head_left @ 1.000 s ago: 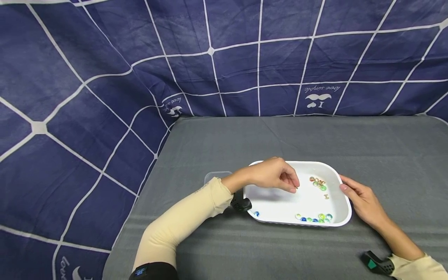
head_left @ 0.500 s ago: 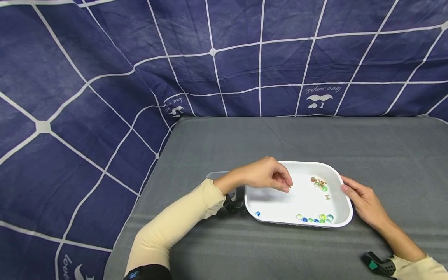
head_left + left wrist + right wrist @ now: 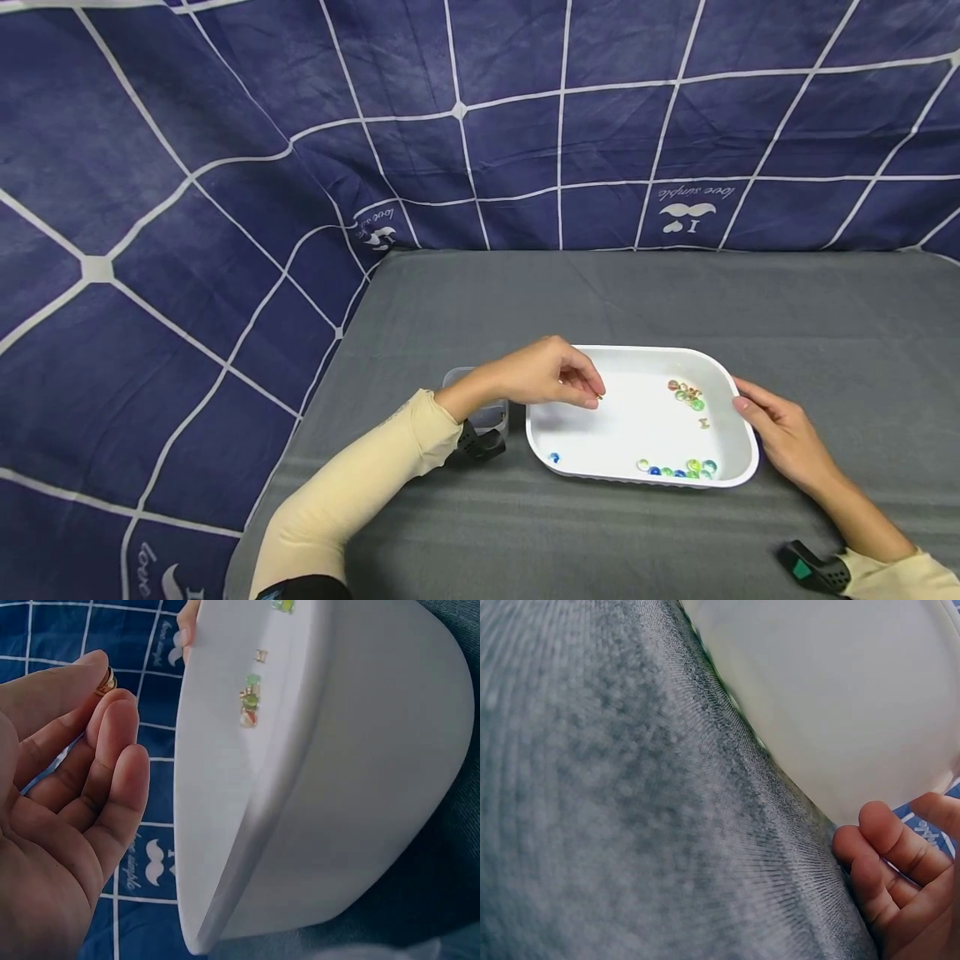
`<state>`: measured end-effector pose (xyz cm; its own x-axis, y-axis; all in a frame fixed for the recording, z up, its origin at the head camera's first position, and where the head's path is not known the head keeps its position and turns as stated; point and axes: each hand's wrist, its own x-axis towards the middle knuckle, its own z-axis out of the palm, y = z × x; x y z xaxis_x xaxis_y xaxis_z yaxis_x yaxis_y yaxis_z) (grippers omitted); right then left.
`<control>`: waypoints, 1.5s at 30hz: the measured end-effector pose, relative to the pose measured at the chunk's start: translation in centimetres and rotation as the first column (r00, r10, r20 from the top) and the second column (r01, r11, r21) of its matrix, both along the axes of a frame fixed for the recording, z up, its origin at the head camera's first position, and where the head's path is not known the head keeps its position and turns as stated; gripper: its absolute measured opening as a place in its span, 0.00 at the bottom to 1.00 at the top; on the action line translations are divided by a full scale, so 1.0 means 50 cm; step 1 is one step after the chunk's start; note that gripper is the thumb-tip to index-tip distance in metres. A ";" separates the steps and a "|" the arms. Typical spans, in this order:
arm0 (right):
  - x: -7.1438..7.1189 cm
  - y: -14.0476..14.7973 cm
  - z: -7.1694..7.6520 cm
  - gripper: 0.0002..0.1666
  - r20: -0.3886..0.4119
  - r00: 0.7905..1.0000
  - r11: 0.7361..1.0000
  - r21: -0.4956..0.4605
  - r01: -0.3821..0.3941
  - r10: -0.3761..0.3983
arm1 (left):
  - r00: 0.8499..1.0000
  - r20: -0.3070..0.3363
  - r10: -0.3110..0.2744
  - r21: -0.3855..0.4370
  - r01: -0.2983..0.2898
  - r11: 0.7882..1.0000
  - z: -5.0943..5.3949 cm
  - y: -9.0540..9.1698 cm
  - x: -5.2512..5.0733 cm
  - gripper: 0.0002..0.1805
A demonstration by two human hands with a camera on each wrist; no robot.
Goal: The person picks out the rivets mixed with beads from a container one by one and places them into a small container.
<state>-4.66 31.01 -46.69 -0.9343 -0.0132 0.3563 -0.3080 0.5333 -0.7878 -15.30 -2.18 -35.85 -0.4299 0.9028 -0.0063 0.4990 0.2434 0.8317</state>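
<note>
My left hand [image 3: 551, 372] is above the left part of a white tray [image 3: 637, 433]. Between thumb and forefinger it pinches a small shiny gold piece [image 3: 107, 681], curved like a ring; its full shape is partly hidden by the fingertips. My right hand [image 3: 783, 425] holds the tray's right end, thumb at the rim and the other fingers along the outer wall [image 3: 840, 712]. Inside the tray, a cluster of glass marbles and gold pieces [image 3: 686, 396] lies at the right, with one gold piece [image 3: 703, 423] just below it.
Several blue and green marbles [image 3: 678, 472] lie along the tray's near side, and a lone blue one [image 3: 554, 457] in its near left corner. A clear plastic box [image 3: 492, 419] stands left of the tray, partly under my left forearm. Grey cloth [image 3: 600, 542] covers the table.
My left hand has moved left across the tray with the gold piece, uncovering more of the tray's floor. The right hand stays at the tray's end.
</note>
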 end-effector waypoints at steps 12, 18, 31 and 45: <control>-0.004 0.003 -0.007 0.21 0.002 1.000 0.999 -0.038 0.001 -0.001 | 0.993 0.051 0.111 0.049 -0.113 0.992 0.005 -0.068 0.013 0.09; -0.001 0.005 -0.011 0.21 0.022 1.000 0.999 -0.026 0.019 -0.018 | 0.987 0.073 0.145 0.064 -0.149 0.987 0.004 -0.091 0.017 0.09; 0.001 0.005 -0.004 0.22 0.002 1.000 1.000 -0.016 -0.004 0.004 | 0.973 0.000 0.229 0.091 -0.228 0.969 0.013 -0.162 0.016 0.08; 0.002 0.005 -0.004 0.22 0.023 1.000 1.000 0.012 0.007 -0.007 | 0.956 -0.033 0.291 0.079 -0.287 0.955 0.010 -0.216 0.006 0.08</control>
